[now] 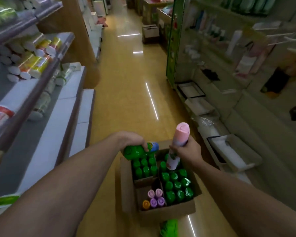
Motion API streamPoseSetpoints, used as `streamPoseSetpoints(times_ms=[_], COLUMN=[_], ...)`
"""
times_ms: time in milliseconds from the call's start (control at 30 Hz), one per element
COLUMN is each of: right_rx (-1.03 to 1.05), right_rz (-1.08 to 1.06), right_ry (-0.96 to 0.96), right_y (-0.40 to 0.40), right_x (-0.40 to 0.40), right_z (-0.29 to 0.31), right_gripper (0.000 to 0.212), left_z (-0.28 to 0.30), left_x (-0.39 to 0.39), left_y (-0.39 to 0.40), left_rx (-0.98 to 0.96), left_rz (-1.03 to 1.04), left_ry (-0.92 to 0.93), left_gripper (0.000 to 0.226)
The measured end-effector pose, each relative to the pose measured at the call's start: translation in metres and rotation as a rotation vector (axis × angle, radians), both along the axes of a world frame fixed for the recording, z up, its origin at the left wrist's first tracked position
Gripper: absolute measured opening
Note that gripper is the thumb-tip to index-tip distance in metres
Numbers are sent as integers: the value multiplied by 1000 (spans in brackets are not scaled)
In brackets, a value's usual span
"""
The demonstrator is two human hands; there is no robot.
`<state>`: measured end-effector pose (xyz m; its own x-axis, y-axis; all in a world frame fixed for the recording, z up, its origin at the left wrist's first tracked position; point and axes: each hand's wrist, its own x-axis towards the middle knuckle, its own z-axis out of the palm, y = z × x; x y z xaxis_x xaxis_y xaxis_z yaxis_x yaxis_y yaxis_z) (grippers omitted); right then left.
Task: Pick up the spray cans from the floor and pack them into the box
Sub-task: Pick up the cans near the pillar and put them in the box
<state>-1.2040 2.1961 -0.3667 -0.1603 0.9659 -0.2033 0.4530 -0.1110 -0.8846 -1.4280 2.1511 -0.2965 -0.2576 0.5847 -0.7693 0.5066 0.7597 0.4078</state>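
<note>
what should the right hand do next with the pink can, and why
Probably lower the pink can into the small compartment nearest the camera, beside the purple and pink caps. The right hand holds it roughly upright above the box, and the other sections hold green-capped cans, so that corner looks the likeliest match. The left hand holds a green can on its side.
</note>
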Motion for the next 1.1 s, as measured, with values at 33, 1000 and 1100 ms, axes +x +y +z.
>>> streamPoseSetpoints(times_ms=[33, 1000, 1100], right_rx=[-4, -413, -459], right_rz=[7, -780, -891], right_ry=[-16, -225, -239], right_y=[12, 74, 54], right_x=[-2, -149, -167], right_z=[-9, -226, -249], right_gripper=[33, 35, 34], left_z=[-6, -286, -310], left_x=[-2, -28, -20], left_y=[16, 328, 323], left_rx=[9, 24, 6], left_rz=[7, -1045, -1124], left_ry=[-4, 260, 250], left_gripper=[37, 64, 67])
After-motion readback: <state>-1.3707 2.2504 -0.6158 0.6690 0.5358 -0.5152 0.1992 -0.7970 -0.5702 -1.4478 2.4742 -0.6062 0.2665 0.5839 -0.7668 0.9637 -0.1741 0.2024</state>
